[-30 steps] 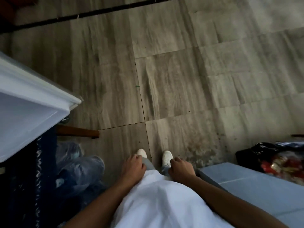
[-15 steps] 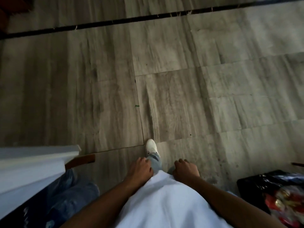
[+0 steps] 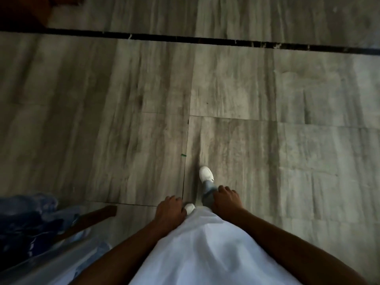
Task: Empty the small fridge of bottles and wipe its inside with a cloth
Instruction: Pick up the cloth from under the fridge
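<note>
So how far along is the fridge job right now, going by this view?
Nothing looks done from here: no fridge, bottle or cloth is in view. In hand is only walking: the left hand and right hand hang empty, loosely curled, at the hem of the white shirt, one white shoe stepping ahead over the grey tiled floor. Emptying the bottles and wiping the inside cannot be confirmed as started.
</note>
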`<state>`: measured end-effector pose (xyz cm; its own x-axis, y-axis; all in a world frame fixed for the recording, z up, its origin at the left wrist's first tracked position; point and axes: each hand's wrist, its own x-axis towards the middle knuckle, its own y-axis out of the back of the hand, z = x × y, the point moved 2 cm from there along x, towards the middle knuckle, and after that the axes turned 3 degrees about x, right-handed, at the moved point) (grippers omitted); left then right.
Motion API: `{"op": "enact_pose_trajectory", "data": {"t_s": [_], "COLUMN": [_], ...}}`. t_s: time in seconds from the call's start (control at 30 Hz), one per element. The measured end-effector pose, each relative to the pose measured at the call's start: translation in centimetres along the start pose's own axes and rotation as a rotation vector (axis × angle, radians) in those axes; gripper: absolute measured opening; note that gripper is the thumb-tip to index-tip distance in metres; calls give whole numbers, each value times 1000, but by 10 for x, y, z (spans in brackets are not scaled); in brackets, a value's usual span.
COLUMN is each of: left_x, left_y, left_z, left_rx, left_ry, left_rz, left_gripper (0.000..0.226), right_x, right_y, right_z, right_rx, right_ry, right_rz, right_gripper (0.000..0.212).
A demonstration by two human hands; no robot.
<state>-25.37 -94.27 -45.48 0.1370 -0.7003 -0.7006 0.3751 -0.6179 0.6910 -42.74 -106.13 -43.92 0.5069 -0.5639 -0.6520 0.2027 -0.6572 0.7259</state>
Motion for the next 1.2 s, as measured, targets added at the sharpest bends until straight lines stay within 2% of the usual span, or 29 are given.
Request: {"op": "enact_pose_trajectory", "data": {"t_s": [0.1,0.23,0.4,0.5,0.6,0.73,0.8,0.87,0.93,1.0,1.1,1.2], "left_x": [25,48,52,63,83,101,100,96,96,100,101,104], "left_y": [38,70,105,116,136,167,182,188,192,195,205,214], "left_z": [-1,-27,-57,-94,-145,-214,-246,-273,-299,-323,-361,-402], "left_rx": [13,-51,-176,-334,-348,-390,-460,-471,-551,-624,-700,-771], "left_ry": [-1,103,272,390,401,426,436,493,534,593,739,845], "left_rz": [105,193,106,61,167,212,135,137,119,168,256,278], "left_gripper": [29,31,39,44,43,34,40,40,33,28,37,39], "right_x": [47,99,162,200,237,290,309,324,343,361,389,424], "right_y": [46,83,113,126,143,170,187,200,209,214,220,227], "right_z": [0,-20,-75,-117,-162,-227,-270,-313,-355,-392,-444,-505], "right_rx": [-109,-266,-413,-541,-619,-633,-663,-707,-748,-789,-840,-911], "right_ry": [92,213,390,460,533,586,644,697,735,791,896,995], "right_rz": [-8,-132,-239,-298,-248,-147,-95,-112,-159,-214,-262,-260], "right_gripper": [39,42,37,41,37,24,19,17,27,29,34,34]}}
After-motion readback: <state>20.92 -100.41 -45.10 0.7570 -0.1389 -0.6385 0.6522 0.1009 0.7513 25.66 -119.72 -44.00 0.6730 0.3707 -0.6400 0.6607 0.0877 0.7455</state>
